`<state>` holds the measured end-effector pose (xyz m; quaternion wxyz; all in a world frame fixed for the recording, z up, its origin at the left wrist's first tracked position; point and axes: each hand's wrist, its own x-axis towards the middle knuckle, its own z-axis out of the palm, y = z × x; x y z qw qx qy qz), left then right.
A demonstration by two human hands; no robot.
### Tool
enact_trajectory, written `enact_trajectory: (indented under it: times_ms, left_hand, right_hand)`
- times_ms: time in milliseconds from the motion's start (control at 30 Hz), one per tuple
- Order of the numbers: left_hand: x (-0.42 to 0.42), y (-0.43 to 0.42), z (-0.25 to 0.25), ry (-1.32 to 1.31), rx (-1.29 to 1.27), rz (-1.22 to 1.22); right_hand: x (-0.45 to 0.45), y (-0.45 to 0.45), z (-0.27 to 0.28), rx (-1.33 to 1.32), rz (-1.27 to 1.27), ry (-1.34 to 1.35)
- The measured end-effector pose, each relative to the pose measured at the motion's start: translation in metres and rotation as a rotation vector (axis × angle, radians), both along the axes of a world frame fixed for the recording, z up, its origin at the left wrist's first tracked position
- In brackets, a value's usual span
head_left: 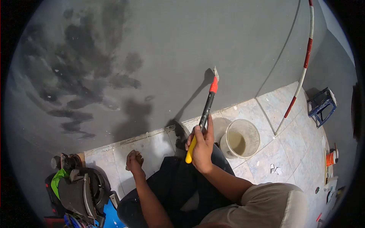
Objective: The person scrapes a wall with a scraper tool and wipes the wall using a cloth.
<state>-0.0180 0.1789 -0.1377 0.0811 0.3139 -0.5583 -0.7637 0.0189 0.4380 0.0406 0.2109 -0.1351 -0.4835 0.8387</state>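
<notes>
My right hand (203, 146) is wrapped round the handle of a long scraper (206, 108), which has a yellow end, a black shaft, a red neck and a small metal blade. The scraper points up toward the grey wall (171, 49), its blade casting a shadow there; whether it touches the wall I cannot tell. My left hand (135, 161) is closed above the floor near my knee, its fingers curled round something brownish that is too small to name. Dark damp-looking patches (83, 49) spread over the wall's left side.
A whitish bucket (240, 138) with cloudy liquid stands right of my knee. Beyond it, a red-and-white pole (306, 57) leans up from the tiled floor (266, 152). A blue stool (323, 106) sits far right, with an orange container (331, 157) below. Bags (78, 190) lie at lower left.
</notes>
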Motion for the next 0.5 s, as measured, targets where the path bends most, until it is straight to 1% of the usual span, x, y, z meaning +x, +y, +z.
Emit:
enact_trajectory:
  times_ms: [33,100,167,333,400,500]
  left_hand:
    - [0.0,0.002,0.003,-0.011,-0.042,-0.003]
    - [-0.001,0.006,0.005,-0.029,-0.012,0.013]
    - [-0.001,0.004,0.004,0.049,0.035,-0.041]
    - [-0.003,0.005,0.009,0.034,0.046,-0.018]
    - [-0.003,0.007,0.009,0.028,0.041,-0.017]
    - [-0.002,0.004,0.004,0.007,-0.001,-0.057]
  right_hand:
    - [-0.006,-0.008,-0.001,0.007,-0.001,-0.002]
    - [-0.021,-0.02,-0.001,-0.043,-0.048,0.014]
    - [-0.037,-0.03,0.0,-0.045,-0.064,-0.004]
    - [-0.063,-0.052,0.006,-0.088,-0.184,0.029]
    - [-0.077,-0.044,0.011,-0.078,-0.227,0.018]
    - [-0.099,-0.008,0.02,-0.113,-0.305,0.129]
